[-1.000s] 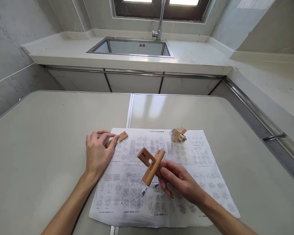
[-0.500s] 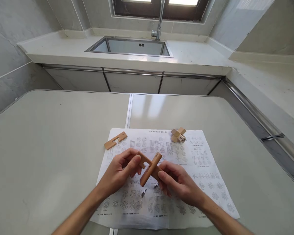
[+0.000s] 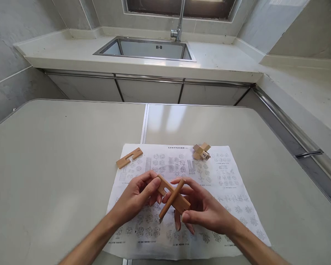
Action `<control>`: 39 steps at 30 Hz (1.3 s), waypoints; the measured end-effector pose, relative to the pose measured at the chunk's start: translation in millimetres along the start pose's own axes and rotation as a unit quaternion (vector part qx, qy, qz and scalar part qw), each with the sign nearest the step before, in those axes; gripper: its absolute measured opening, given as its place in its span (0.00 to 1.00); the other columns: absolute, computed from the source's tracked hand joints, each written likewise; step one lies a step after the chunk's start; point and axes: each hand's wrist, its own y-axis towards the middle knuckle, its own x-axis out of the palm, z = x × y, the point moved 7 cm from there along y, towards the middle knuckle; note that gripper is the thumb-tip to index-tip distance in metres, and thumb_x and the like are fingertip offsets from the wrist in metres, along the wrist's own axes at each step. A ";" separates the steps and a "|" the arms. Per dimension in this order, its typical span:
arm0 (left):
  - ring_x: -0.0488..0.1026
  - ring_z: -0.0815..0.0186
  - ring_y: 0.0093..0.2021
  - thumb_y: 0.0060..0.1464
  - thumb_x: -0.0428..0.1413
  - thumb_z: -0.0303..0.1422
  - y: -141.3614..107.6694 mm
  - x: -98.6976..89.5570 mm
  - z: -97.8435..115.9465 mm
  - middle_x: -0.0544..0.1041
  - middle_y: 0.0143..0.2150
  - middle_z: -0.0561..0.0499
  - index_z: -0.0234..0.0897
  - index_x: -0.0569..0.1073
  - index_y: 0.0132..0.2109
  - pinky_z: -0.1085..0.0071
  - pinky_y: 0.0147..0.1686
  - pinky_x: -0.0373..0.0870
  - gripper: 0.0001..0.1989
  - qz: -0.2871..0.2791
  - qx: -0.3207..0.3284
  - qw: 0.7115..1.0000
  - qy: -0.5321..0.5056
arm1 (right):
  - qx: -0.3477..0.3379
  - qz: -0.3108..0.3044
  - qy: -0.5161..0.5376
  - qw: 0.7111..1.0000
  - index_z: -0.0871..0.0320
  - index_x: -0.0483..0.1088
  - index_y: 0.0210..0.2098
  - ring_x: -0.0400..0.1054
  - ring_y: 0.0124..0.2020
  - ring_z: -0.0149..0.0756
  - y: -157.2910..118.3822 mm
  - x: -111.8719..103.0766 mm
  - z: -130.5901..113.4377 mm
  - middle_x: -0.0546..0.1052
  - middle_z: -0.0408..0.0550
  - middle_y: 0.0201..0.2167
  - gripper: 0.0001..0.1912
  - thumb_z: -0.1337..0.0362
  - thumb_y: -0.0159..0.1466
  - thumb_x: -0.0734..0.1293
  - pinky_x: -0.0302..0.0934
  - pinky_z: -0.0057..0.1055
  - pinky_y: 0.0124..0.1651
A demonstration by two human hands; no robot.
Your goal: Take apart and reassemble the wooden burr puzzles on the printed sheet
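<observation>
While two brown wooden pieces meet in a cross above the printed paper [image 3: 182, 251], the flat piece [image 3: 181, 203], with a rounded slot, slants from upper left to lower right; the narrow bar [image 3: 171, 200] crosses it, its long axis running lower left to upper right. The left hand [image 3: 138, 193] pinches the flat piece's upper-left end. The right hand [image 3: 208, 208] is spread loosely around the cross, thumb by the lower-right end. Farther off lie a notched piece [image 3: 123, 162], left, and a pale block cluster [image 3: 200, 151], right.
</observation>
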 end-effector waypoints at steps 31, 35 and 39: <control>0.63 0.70 0.23 0.66 0.57 0.53 0.5 -2.3 1.5 0.73 0.25 0.54 0.36 0.73 0.40 0.72 0.26 0.58 0.22 0.018 -0.014 1.000 -0.021 | 0.011 0.021 -0.006 1.000 0.50 0.60 0.55 0.82 0.24 0.35 -1.0 -7.3 -0.1 0.81 0.53 0.48 0.26 0.49 0.68 0.75 0.65 0.18 0.17; 0.63 0.70 0.24 0.67 0.56 0.52 1.0 -1.5 2.7 0.73 0.25 0.54 0.36 0.73 0.40 0.73 0.26 0.59 0.22 0.010 -0.009 1.000 -0.023 | 0.009 0.022 -0.005 1.000 0.50 0.60 0.53 0.82 0.23 0.35 -1.3 -7.6 1.4 0.81 0.52 0.48 0.23 0.50 0.68 0.74 0.65 0.17 0.16; 0.63 0.71 0.24 0.69 0.56 0.51 1.7 -1.0 1.4 0.73 0.26 0.54 0.36 0.72 0.40 0.73 0.26 0.59 0.21 0.001 -0.003 1.000 -0.025 | 0.006 0.026 -0.003 1.000 0.51 0.61 0.51 0.82 0.23 0.35 -1.5 -7.0 1.1 0.83 0.51 0.46 0.22 0.51 0.69 0.74 0.63 0.16 0.15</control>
